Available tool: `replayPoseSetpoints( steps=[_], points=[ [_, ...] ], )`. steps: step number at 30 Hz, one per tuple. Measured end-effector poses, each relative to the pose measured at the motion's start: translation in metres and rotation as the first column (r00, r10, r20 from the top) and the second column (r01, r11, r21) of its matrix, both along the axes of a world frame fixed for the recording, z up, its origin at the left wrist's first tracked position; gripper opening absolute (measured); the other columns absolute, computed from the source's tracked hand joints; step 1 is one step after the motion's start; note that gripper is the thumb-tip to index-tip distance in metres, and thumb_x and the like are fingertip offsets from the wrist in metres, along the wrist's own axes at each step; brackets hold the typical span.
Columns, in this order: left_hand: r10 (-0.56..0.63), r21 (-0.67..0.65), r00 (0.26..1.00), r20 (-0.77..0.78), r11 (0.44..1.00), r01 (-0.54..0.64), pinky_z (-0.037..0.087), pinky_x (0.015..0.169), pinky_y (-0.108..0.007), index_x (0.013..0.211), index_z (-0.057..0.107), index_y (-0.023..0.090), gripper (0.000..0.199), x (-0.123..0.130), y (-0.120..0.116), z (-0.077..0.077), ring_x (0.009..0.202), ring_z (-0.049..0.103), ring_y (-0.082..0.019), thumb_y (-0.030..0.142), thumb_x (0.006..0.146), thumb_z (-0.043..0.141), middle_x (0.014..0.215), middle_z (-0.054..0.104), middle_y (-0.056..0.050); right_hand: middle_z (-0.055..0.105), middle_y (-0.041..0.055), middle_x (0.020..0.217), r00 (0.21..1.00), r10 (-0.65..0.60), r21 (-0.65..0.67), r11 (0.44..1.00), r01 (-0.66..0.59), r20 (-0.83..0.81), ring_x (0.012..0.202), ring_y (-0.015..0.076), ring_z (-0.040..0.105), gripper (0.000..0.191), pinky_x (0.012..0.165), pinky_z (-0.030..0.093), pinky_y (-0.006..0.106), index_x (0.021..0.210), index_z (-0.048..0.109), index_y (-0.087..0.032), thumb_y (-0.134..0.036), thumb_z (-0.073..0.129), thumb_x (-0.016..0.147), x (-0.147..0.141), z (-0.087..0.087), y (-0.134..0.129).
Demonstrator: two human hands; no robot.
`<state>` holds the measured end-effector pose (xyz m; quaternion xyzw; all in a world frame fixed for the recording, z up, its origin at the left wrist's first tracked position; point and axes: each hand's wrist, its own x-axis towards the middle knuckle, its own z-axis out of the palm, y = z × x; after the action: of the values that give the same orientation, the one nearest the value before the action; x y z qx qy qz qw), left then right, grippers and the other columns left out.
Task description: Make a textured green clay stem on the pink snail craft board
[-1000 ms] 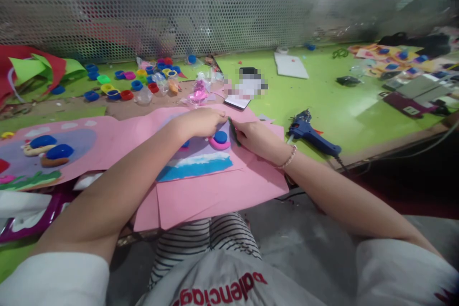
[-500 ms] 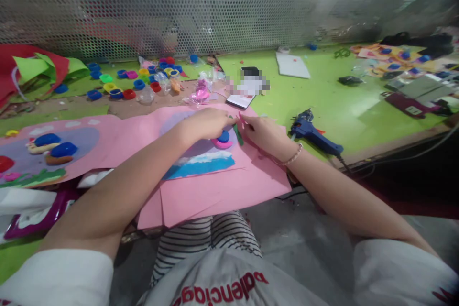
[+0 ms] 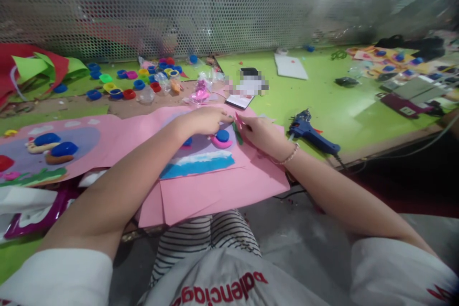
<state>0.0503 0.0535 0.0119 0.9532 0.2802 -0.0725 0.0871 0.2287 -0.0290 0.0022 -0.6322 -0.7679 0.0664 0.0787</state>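
Observation:
On a pink sheet point(image 3: 215, 196) lies a picture with a lilac ground, a blue and white band point(image 3: 201, 164) and a blue bottle cap point(image 3: 223, 136) with a pink curved piece point(image 3: 220, 143) around its lower side. A green strip point(image 3: 238, 134) that looks like clay runs beside it. My left hand point(image 3: 206, 121) is over the top of the picture, index finger stretched to the strip's upper end, nothing visible in it. From the right, my right hand point(image 3: 263, 135) pinches a thin pink pointed tool point(image 3: 238, 118) by that end. Its curled fingers hide the tool's lower part.
A blue glue gun point(image 3: 311, 135) rests right of the sheet. Behind are a phone point(image 3: 240, 100), several loose caps point(image 3: 139, 84) and plastic bags point(image 3: 201, 91). A second decorated panel point(image 3: 86, 146) lies left, above a purple-and-white pack point(image 3: 39, 213). A perforated metal screen point(image 3: 179, 9) stands behind.
My left hand has drawn slightly left, uncovering more of the blue cap and part of another blue piece. My right hand stays nearly in place with the pink tool. The view has shifted slightly.

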Motion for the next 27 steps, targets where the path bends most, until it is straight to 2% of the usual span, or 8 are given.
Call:
replayPoseSetpoints(
  steps=[5, 11, 14, 17, 24, 27],
  points=[
    [-0.002, 0.011, 1.000, -0.002, 1.000, 0.002, 0.040, 0.091, -0.026, 0.134, 0.052, 0.026, 0.062, 0.002, -0.003, 0.001, 0.113, 0.054, -0.020, 0.007, 0.077, 0.040, 0.130, 0.057, -0.006, 0.071, 0.0117, 0.089, 0.995, 0.077, -0.006, 0.997, -0.077, 0.056, 0.068, 0.0164, 0.058, 0.035, 0.060, 0.033, 0.028, 0.113, 0.064, -0.013, -0.017, 0.038, 0.091, 0.002, -0.005, 0.001],
    [0.018, -0.006, 1.000, 0.008, 1.000, -0.018, 0.032, 0.103, -0.023, 0.140, 0.044, 0.026, 0.067, -0.001, -0.001, 0.003, 0.129, 0.043, -0.016, 0.007, 0.076, 0.039, 0.148, 0.043, 0.000, 0.071, 0.0109, 0.083, 0.997, 0.053, 0.026, 0.998, -0.055, 0.063, 0.065, 0.0156, 0.056, 0.034, 0.060, 0.032, 0.028, 0.110, 0.066, -0.013, -0.019, 0.037, 0.092, 0.005, -0.005, 0.001],
    [0.004, -0.004, 1.000, 0.005, 1.000, -0.004, 0.036, 0.099, -0.025, 0.136, 0.050, 0.027, 0.061, 0.001, -0.003, 0.003, 0.122, 0.049, -0.018, 0.009, 0.078, 0.039, 0.139, 0.052, -0.003, 0.070, 0.0106, 0.082, 0.996, 0.050, 0.023, 0.998, -0.052, 0.071, 0.064, 0.0151, 0.055, 0.033, 0.061, 0.032, 0.027, 0.102, 0.068, -0.012, -0.018, 0.038, 0.092, 0.004, -0.003, 0.001],
    [0.005, -0.008, 1.000, 0.004, 1.000, -0.005, 0.039, 0.096, -0.028, 0.132, 0.054, 0.027, 0.055, 0.002, -0.005, 0.003, 0.116, 0.054, -0.020, 0.012, 0.080, 0.041, 0.132, 0.058, -0.005, 0.069, 0.0100, 0.079, 0.998, 0.055, 0.028, 0.998, -0.056, 0.035, 0.063, 0.0146, 0.053, 0.033, 0.060, 0.033, 0.027, 0.102, 0.068, -0.012, -0.019, 0.037, 0.092, 0.003, -0.003, -0.001],
    [0.074, -0.069, 0.997, 0.024, 0.995, -0.072, 0.029, 0.108, -0.024, 0.139, 0.045, 0.021, 0.062, -0.007, 0.008, -0.001, 0.134, 0.039, -0.015, 0.009, 0.079, 0.036, 0.151, 0.040, -0.002, 0.069, 0.0080, 0.077, 0.993, 0.115, 0.004, 0.993, -0.115, 0.031, 0.060, 0.0134, 0.050, 0.036, 0.058, 0.030, 0.027, 0.112, 0.066, -0.014, -0.015, 0.039, 0.088, 0.002, -0.003, -0.003],
    [0.075, -0.106, 0.997, 0.015, 0.992, -0.073, 0.026, 0.111, -0.024, 0.138, 0.047, 0.020, 0.061, -0.009, 0.012, -0.002, 0.135, 0.038, -0.014, 0.009, 0.079, 0.036, 0.151, 0.040, -0.002, 0.068, 0.0080, 0.077, 0.989, 0.136, 0.001, 0.991, -0.136, 0.054, 0.059, 0.0124, 0.047, 0.034, 0.056, 0.029, 0.027, 0.109, 0.065, -0.012, -0.015, 0.040, 0.087, 0.000, -0.003, -0.004]
  ],
)
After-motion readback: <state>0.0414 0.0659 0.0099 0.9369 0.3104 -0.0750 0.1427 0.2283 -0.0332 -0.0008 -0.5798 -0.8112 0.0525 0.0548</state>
